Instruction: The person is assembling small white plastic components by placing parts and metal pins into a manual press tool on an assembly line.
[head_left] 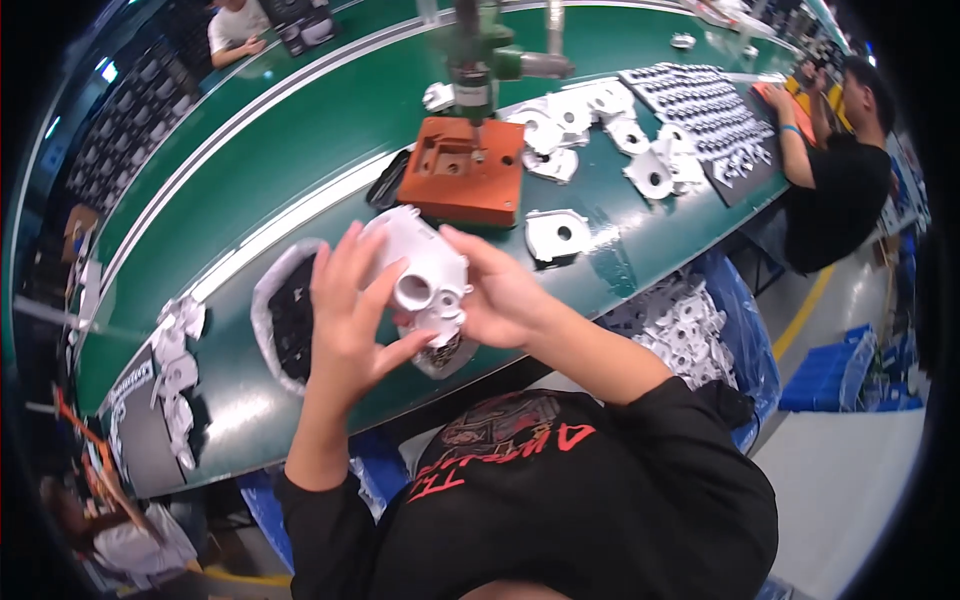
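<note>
White plastic housing (428, 245), gripping it in both hands above the green workbench (235, 420), just in front of the orange fixture block (490, 195), and facing its round tubular opening upward. Spreading the fingers of the left hand (345, 310) apart, pressing one finger and the thumb against the housing. Clamping the right hand (505, 300) on the housing's right side, partly hiding the fingers behind it and so being unable to tell their spacing. Seeing a green-bodied press (475, 90) over the fixture block, a bag-lined container (264, 310) of black parts beside the left hand, and a single white housing (545, 232) lying beyond the right hand. Having more white parts (690, 335) filling a blue-lined bin (755, 335) to the right, and sitting near a co-worker in black (840, 205) farther along.
</note>
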